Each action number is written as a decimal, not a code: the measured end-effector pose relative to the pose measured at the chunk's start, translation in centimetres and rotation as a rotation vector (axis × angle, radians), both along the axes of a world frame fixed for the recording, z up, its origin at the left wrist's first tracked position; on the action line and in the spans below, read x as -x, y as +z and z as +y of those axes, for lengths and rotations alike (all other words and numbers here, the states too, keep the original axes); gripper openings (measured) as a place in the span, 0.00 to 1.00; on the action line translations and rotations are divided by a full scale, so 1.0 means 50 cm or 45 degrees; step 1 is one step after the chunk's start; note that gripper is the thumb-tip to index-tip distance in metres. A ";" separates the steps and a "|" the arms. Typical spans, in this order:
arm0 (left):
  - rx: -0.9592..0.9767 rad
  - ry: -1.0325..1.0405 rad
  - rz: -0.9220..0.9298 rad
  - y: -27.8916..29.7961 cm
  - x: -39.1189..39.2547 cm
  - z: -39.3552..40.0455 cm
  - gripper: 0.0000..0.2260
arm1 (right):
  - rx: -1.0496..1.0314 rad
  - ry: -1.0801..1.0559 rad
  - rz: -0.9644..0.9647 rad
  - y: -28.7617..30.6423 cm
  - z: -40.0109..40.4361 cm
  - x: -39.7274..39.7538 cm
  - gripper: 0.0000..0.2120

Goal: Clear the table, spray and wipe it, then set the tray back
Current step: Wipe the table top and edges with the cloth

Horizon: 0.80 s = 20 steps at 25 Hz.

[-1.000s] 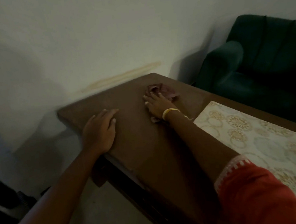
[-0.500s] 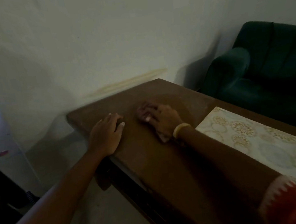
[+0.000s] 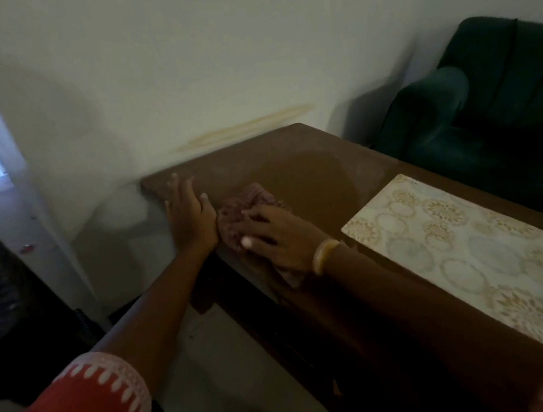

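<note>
my right grip lay released, fingers flat, pressing the cloth under it onto the bench; my left grip rested released, palm down, just beside.

Brown table with cloth, patterned mat

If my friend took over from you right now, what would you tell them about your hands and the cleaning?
Left hand rests flat on the table by its edge, holding nothing. Right hand presses the cloth on the tabletop beside it. Done: clearing, it seems; only a patterned mat shows on the table otherwise. Left: finish wiping, then set the tray back. Tray and spray are out of view.
</note>
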<state>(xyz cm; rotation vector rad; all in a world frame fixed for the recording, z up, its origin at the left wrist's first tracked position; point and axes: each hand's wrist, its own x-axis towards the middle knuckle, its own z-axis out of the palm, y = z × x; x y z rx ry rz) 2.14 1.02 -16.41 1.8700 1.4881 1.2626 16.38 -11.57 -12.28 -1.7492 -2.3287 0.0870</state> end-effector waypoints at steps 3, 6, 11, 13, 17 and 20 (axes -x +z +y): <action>0.338 -0.080 -0.164 -0.005 0.030 0.010 0.29 | -0.029 0.109 -0.033 0.000 -0.174 0.007 0.15; 0.516 -0.199 -0.512 0.001 0.052 0.020 0.35 | 0.005 -0.049 0.020 -0.010 -0.206 0.023 0.12; 0.993 -0.328 -1.786 0.029 0.116 0.041 0.16 | -0.029 -0.159 -0.215 -0.034 0.025 0.122 0.18; 1.058 -0.310 -1.945 0.025 0.142 0.071 0.28 | 0.009 -0.152 -0.218 -0.035 0.154 0.165 0.20; 1.036 -0.250 -2.084 0.011 0.179 0.128 0.33 | 0.045 -0.148 -0.241 -0.018 0.380 0.240 0.21; 1.065 -0.152 -2.065 0.004 0.200 0.155 0.34 | 0.066 -0.099 -0.279 -0.003 0.470 0.274 0.19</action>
